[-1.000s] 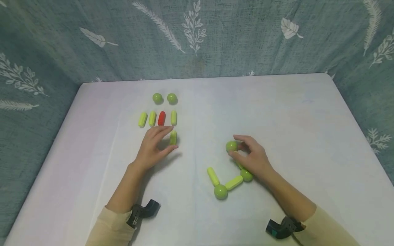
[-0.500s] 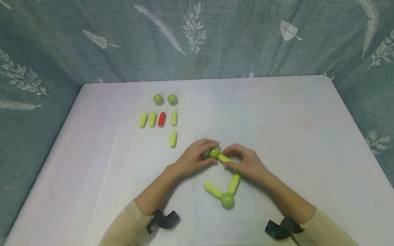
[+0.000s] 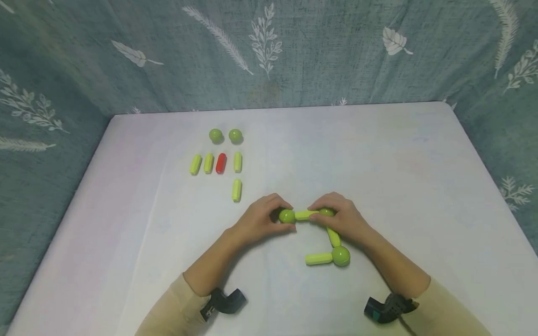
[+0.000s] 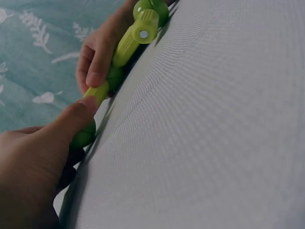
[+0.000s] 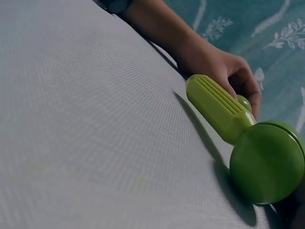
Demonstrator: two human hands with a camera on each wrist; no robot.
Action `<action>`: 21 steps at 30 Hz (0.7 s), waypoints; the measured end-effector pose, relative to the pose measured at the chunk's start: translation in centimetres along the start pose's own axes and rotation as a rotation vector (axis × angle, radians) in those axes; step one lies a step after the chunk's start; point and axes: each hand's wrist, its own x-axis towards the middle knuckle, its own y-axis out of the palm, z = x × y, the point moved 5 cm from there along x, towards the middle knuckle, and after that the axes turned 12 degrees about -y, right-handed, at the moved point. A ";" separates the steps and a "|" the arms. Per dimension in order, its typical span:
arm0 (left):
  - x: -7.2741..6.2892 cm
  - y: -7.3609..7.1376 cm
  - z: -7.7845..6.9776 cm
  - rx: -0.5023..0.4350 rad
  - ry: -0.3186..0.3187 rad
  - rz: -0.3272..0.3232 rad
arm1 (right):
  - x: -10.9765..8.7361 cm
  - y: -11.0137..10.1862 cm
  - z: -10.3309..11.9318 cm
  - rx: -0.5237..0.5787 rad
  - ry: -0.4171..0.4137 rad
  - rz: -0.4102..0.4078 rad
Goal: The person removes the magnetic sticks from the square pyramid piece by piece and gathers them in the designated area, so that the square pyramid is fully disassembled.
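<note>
My left hand (image 3: 258,219) pinches a green ball (image 3: 287,216) between thumb and fingers. A yellow-green ribbed stick (image 3: 303,215) meets that ball at its left end. Around the stick's right end, my right hand (image 3: 345,218) closes thumb and fingers, partly covering a second green ball (image 3: 327,212). From there another stick (image 3: 334,237) runs to a third green ball (image 3: 341,256), which carries a last stick (image 3: 318,259) pointing left. In the left wrist view, that stick's free end shows a round silvery disc (image 4: 143,34).
At the back left lie two loose green balls (image 3: 225,136). Before them is a row of yellow-green sticks (image 3: 208,163) with one red stick (image 3: 221,163), and a single stick (image 3: 237,190) nearer. Patterned cloth (image 3: 269,51) surrounds the white table (image 3: 378,154).
My left hand has left the loose sticks, come right and taken the chain's end ball. The joined sticks and balls have swung round, so their lower part now lies further right.
</note>
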 end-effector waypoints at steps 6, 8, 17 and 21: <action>-0.4 -1.3 0.6 -0.053 -0.020 -0.069 | 0.0 -0.2 -0.3 -0.012 0.057 0.006; -0.4 -1.8 1.0 -0.064 -0.039 -0.096 | -0.1 -0.3 -0.5 -0.019 0.066 -0.008; -0.2 -0.3 0.4 -0.103 0.021 -0.115 | 0.1 0.1 -0.4 0.028 0.026 0.042; -0.1 0.1 -0.2 -0.138 0.026 -0.095 | 0.1 0.0 -0.2 0.004 0.023 0.056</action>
